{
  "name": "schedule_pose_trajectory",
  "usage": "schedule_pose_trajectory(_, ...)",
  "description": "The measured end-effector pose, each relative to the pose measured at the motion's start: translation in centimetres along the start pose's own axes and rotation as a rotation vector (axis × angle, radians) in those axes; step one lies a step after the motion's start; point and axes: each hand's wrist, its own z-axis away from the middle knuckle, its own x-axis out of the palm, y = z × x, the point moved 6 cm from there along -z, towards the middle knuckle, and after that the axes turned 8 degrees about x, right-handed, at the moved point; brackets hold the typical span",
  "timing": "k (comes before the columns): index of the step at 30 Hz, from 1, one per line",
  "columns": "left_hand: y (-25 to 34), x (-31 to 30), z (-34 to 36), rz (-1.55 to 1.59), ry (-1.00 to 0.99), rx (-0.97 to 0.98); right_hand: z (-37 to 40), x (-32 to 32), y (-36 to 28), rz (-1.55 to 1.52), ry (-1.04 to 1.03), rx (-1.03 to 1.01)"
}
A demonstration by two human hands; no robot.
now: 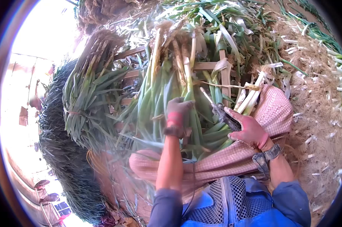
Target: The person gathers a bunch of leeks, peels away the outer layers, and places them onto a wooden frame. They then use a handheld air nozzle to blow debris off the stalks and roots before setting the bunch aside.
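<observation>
Head view shows a person's gloved left hand [179, 110] with its fingers curled down and seemingly clamped on a scallion stalk [188, 77], low on it, where green leaf shows; the thumb is hidden, so how firmly it closes underneath cannot be judged. The stalk runs up and away from these fingers, its pale part beyond them, while other leafy scallions [145, 104] crowd just to their left. Green leaves trail below the fingers toward the checked cloth [220, 158] over the lap.

The right hand [249, 130] has its fingers folded around a slim-tipped tool [221, 112]. The tip points up and left from those fingers, near the stalk; whether it touches is unclear. White-shanked scallions [253, 92] lie just beyond the right fingers, against the cloth, and wooden slats [224, 75] show farther past them. Well left of the left fingers stands a large leafy bundle [89, 90].

Handled well, this step seems to call for a snug left grip that steadies the stalk without bruising its leaves. Parting it slightly from its neighbours should give the tool a clear line. The tip is best angled along the stalk and away from the left fingers, with the right wrist relaxed; tangled leaves could drag the stalk askew.
</observation>
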Motion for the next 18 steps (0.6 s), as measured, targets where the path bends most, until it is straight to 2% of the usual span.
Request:
schedule_pose_trajectory(1,-0.2,0.2,-0.5,-0.003,-0.008,0.002,-0.1,0.1,0.6,0.074,-0.023,0.045)
schedule_pose_trajectory(5,-2.0,0.4,-1.7,-0.105,-0.05,0.059,0.1,1.5,0.9,0.121,-0.077,-0.067)
schedule_pose_trajectory(6,-2.1,0.4,-1.8,-0.122,-0.041,0.077,-0.2,1.6,0.9,0.112,-0.115,-0.001)
schedule_pose_trajectory(10,-3.2,0.1,-2.3,-0.143,0.031,0.05,-0.8,2.3,0.6,0.143,-0.147,-0.015)
schedule_pose_trajectory(12,-2.9,0.1,-1.7,-0.105,0.039,0.04,-1.8,1.9,0.5,0.192,-0.033,-0.09)
schedule_pose_trajectory(15,-2.9,0.1,-1.7,-0.09,0.063,0.058,-4.5,1.5,-0.6,0.181,0.042,-0.105)
schedule_pose_trajectory(16,-3.0,0.1,-1.8,-0.113,0.083,0.08,-5.3,1.1,-1.0,0.248,0.027,-0.019)
schedule_pose_trajectory(18,-3.1,0.1,-1.7,-0.136,0.093,0.08,-7.4,0.9,-1.2,0.277,0.094,-0.06)
